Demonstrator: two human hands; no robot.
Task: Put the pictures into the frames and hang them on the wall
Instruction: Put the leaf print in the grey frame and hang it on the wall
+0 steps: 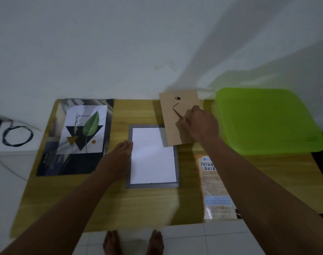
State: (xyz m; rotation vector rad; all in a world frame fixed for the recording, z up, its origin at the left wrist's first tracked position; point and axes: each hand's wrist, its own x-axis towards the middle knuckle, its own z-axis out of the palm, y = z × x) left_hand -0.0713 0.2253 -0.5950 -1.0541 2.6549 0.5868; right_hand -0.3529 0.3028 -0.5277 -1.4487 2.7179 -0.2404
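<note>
- White wall (pixel 120 43) rises straight behind a low wooden worktop (pixel 153 205); a cable (pixel 17 135) lies looped on the floor off to the left.
- On the middle of the worktop lies a grey frame (pixel 151 185), seemingly face down, with a white sheet (pixel 153 155) sitting inside its border, probably a picture turned over.
- Left hand (pixel 118 155) rests on the frame's left edge, fingers (pixel 127 145) laid fairly straight against the border and gripping nothing.
- Right hand (pixel 199 124) holds a brown backing board (pixel 177 107), fingers curled round its right side. The board is tilted, and its lower corner overlaps the frame's upper right corner.
- A leaf picture (pixel 85 129) waits unframed on a dark poster (pixel 52 162) at the left. A green lid (pixel 267 120) and a printed leaflet (pixel 215 190) lie at the right.
- The step in hand looks like closing the back. To do it well:
  - Square the sheet in its recess first.
  - Bring the board over with its hanger end towards the wall.
  - Seat one long edge, then lower the rest flat.
  - Pin the frame with the left hand so it cannot skid.
  - Watch that the sheet does not buckle or slide under the board.
</note>
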